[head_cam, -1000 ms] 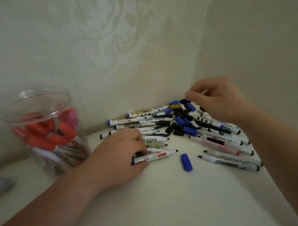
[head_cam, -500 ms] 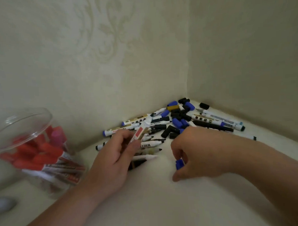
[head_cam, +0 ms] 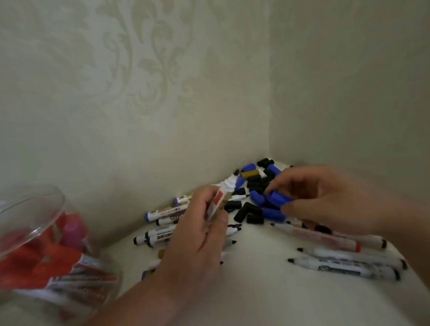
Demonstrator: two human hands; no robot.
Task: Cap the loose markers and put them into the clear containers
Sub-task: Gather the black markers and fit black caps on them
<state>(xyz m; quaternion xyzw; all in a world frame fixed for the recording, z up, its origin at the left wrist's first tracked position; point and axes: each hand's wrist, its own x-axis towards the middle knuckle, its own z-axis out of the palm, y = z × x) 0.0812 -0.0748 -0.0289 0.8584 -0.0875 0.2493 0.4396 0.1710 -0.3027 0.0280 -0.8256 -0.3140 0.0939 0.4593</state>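
Right hand (head_cam: 332, 197) now higher, fingers (head_cam: 280, 182) seemingly tight on blue cap (head_cam: 277, 199); left hand (head_cam: 199, 236) tight round marker (head_cam: 219, 199).

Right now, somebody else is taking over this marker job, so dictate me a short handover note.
Hands: the left hand grips a marker, uncapped, tip toward the corner; the right hand pinches a blue cap close beside it.
Done: the clear container at left holds red-capped markers.
Left: cap the held one, then work through the loose markers and loose caps piled in the corner.
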